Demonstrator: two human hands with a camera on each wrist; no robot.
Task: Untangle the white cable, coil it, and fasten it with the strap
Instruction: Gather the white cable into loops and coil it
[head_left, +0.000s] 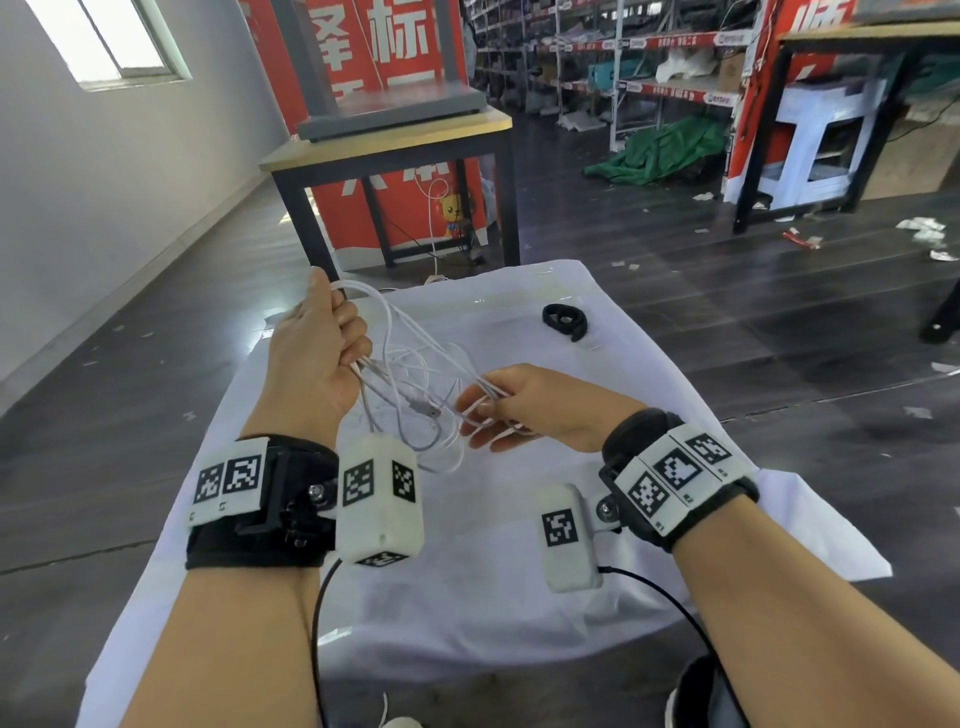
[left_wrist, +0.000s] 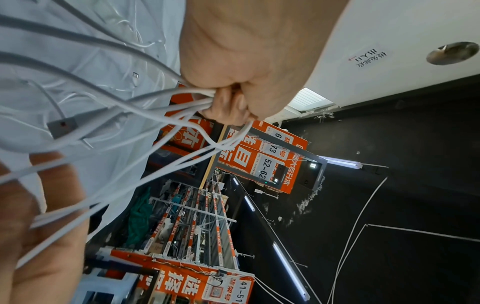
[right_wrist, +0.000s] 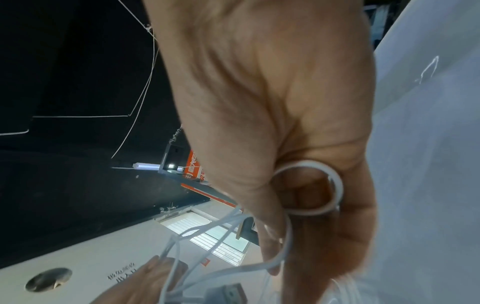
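I'm gripping a bunch of cable (head_left: 410, 358) strands in my left hand (head_left: 317, 358), right hand (head_left: 524, 410) pinching loops; untangling's ongoing, so next I'm guessing an end needs freeing.

The left hand (left_wrist: 241, 67) grips several strands of the white cable (left_wrist: 124, 109) in its curled fingers, the strands fanning out over a white cloth (left_wrist: 109, 37) to the right hand (left_wrist: 39, 236) at the lower left, a grey connector (left_wrist: 62, 126) hanging among them.
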